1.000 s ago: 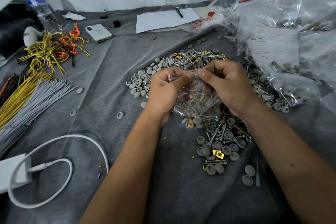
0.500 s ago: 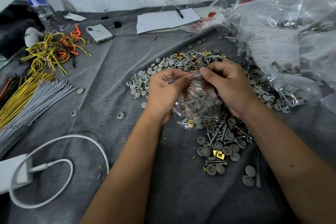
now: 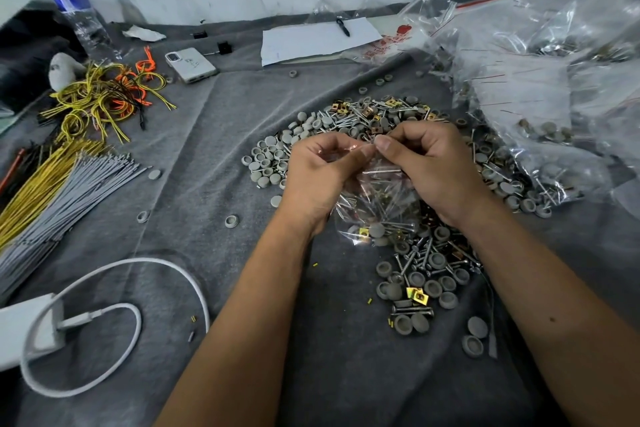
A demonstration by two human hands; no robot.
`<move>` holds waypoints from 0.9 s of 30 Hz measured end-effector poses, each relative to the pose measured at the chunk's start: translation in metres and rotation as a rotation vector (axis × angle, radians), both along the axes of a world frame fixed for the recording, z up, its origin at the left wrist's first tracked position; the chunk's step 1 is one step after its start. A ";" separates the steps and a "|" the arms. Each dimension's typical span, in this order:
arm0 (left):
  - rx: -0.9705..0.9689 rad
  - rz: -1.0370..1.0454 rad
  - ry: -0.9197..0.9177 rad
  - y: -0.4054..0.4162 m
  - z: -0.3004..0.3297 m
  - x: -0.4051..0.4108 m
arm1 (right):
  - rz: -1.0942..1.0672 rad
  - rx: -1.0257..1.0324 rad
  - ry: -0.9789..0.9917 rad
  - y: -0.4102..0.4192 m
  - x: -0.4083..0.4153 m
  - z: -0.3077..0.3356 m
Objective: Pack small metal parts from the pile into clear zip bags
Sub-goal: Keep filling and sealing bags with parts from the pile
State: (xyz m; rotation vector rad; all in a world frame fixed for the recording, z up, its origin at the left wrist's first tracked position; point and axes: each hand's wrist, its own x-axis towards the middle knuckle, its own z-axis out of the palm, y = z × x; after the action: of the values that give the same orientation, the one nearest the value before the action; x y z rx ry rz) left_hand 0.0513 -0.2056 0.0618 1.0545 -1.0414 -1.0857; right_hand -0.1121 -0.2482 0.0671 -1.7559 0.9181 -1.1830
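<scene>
Two hands work at one clear zip bag (image 3: 377,204) above the pile of metal parts (image 3: 426,263) on the grey worktop (image 3: 214,204). Our left hand (image 3: 323,177) pinches the bag's top edge with curled fingers; our right hand (image 3: 431,163) pinches it just beside, thumbs nearly touching. The bag hangs between our wrists, holding screws and grey caps too many to count.

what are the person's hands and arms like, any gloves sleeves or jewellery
Both are bare: the left hand and right hand wear no gloves, and no rings show. Both forearms are uncovered to the frame's bottom edge, with no sleeve, watch or bracelet in view. Fingernails look short.
</scene>
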 end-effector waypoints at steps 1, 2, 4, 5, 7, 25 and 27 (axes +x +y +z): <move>0.002 0.002 -0.002 0.000 0.000 0.000 | 0.000 0.006 -0.003 0.000 0.000 0.000; 0.007 0.007 -0.008 0.000 0.001 -0.001 | -0.005 0.010 -0.006 0.000 0.001 0.000; 0.032 0.025 -0.018 0.000 0.001 -0.002 | -0.027 0.010 -0.010 0.000 0.000 0.000; 0.049 0.036 -0.014 0.001 0.001 -0.001 | -0.041 0.012 -0.016 -0.001 0.000 0.000; 0.085 0.061 0.034 0.001 0.003 0.001 | -0.055 0.032 -0.033 -0.002 -0.003 0.002; 0.183 0.001 0.242 -0.001 0.005 0.019 | -0.117 0.110 -0.125 -0.003 -0.008 0.003; 0.193 -0.001 0.267 0.000 0.006 0.020 | -0.124 0.122 -0.135 -0.002 -0.009 0.003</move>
State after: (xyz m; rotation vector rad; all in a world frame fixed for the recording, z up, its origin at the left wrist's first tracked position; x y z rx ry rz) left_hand 0.0713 -0.2060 0.0681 1.0271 -0.7347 -1.3082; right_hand -0.1207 -0.2505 0.0705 -1.5217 1.0074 -1.2812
